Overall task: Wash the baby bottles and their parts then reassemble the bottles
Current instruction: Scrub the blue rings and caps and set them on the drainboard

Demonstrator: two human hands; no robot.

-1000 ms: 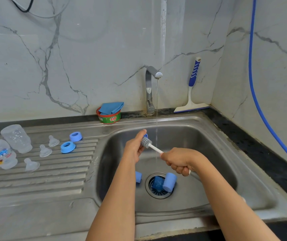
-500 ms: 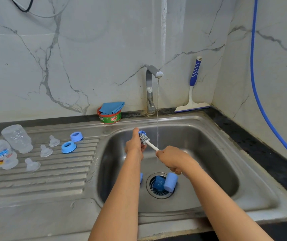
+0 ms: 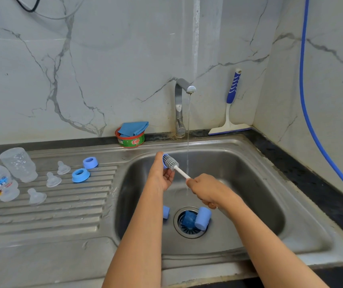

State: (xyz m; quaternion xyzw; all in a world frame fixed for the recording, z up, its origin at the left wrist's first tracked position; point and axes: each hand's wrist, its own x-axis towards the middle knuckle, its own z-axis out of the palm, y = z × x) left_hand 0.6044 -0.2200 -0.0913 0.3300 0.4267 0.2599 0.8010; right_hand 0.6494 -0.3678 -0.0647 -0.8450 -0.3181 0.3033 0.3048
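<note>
Bottles, clear and with their tops off, sit far left on the ribbed drainer, probably parked there to drain; one more is cut off at the frame edge. Right of them are three clear teats and two blue rings, spread apart; washed or waiting, cannot tell. Green soap tub with a blue cloth on top sits at the back edge. Centre: left hand curls round a third blue ring, held over the sink so drips fall in. Brush head is at the ring's mouth; right hand is fisted on its white handle. Thin tap stream falls just right of the brush, not on it. Below, blue caps lie at the drain, one over the strainer, which may slow draining. Squeegee and blue hose are far right, out of the way.
</note>
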